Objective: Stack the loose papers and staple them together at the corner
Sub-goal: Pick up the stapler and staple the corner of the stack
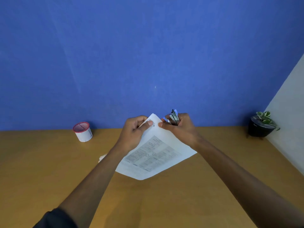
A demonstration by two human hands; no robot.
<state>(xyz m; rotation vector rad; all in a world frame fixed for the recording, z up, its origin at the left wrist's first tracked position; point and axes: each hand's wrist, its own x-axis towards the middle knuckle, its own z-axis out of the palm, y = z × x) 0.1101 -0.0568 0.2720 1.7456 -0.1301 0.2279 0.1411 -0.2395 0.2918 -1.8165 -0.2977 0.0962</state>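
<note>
A stack of white printed papers (153,155) is held tilted above the brown table (49,170), its far corner raised. My left hand (133,134) pinches that corner from the left, thumb on top near a small dark mark that may be a staple. My right hand (179,129) touches the same corner with its thumb and is closed around a metal stapler with blue trim (174,116), which points upward beside the paper. The stapler's jaws are apart from the sheets.
A white cup with a red rim (83,131) stands at the back left of the table. A small potted plant in a black pot (261,125) sits at the back right by a white wall. A blue wall lies behind. A small white scrap (102,157) lies under my left forearm.
</note>
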